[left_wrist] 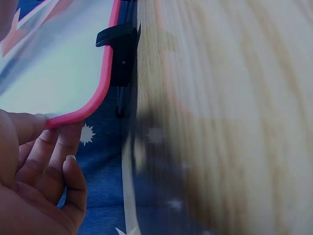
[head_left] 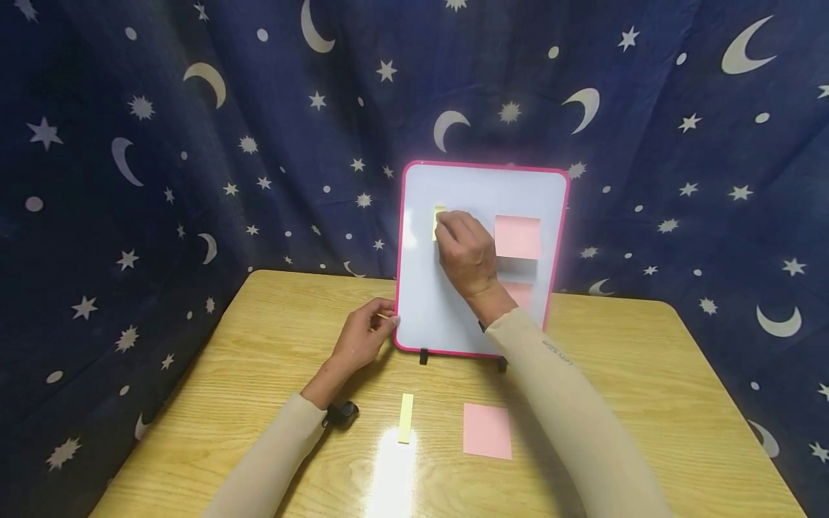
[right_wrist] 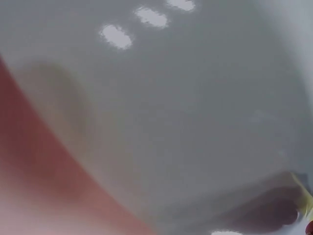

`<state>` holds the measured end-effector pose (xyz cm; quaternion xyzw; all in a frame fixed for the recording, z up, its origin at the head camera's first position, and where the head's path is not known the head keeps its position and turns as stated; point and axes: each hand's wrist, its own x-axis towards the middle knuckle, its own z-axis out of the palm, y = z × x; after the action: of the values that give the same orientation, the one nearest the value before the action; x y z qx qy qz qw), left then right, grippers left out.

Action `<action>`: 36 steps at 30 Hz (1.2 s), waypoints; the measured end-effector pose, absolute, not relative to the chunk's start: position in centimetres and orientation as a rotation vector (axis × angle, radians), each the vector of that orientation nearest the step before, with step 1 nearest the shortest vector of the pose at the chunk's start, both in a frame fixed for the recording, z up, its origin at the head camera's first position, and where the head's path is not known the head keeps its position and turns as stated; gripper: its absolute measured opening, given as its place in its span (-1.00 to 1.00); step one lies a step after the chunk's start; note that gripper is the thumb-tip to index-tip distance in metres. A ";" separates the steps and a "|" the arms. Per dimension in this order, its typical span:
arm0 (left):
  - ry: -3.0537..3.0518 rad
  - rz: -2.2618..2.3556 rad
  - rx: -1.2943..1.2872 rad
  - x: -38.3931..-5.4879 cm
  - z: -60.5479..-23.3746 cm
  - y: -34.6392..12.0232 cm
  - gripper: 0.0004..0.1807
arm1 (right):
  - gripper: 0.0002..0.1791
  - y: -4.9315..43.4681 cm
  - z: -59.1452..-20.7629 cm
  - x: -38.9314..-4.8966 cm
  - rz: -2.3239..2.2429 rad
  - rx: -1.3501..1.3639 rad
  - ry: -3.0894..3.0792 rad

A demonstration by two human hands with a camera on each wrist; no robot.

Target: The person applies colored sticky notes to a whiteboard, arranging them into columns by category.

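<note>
A small whiteboard [head_left: 421, 288] with a pink frame stands upright on the table. My left hand [head_left: 363, 334] holds its lower left edge, thumb on the front and fingers behind, as the left wrist view shows. My right hand [head_left: 468, 252] is in front of the board, fingers curled, its fingertips pinching a narrow yellow sticky note [head_left: 436, 230] against the white surface. In the right wrist view only a bit of the yellow note [right_wrist: 305, 201] shows at the right edge. To the right on the board is a pink sticky note [head_left: 517, 237]; below it, a second pink note [head_left: 518, 293] is partly hidden by my wrist.
On the wooden table [head_left: 285, 309] in front of the board lie a yellow strip note [head_left: 406, 419] and a pink square note [head_left: 487, 431]. Black feet [head_left: 424, 356] support the board. A dark blue curtain [head_left: 259, 129] with moons and stars hangs behind.
</note>
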<state>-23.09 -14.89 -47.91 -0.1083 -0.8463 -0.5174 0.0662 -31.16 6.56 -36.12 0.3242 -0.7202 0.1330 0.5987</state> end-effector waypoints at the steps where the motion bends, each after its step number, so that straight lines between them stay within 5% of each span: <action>1: -2.552 -1.560 -0.324 -23.1 -47.9 -14.9 -0.75 | -0.72 6.6 -36.1 -31.2 0.309 0.752 -1.674; 36: -2.561 -1.551 -0.321 -22.9 -47.8 -14.9 -0.77 | -0.74 6.4 -36.5 -31.3 0.278 0.710 -1.726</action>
<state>-22.93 -14.90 -47.78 -0.1063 -0.8487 -0.5139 0.0653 -31.34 6.44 -36.51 0.3044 -0.7406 0.1194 0.5870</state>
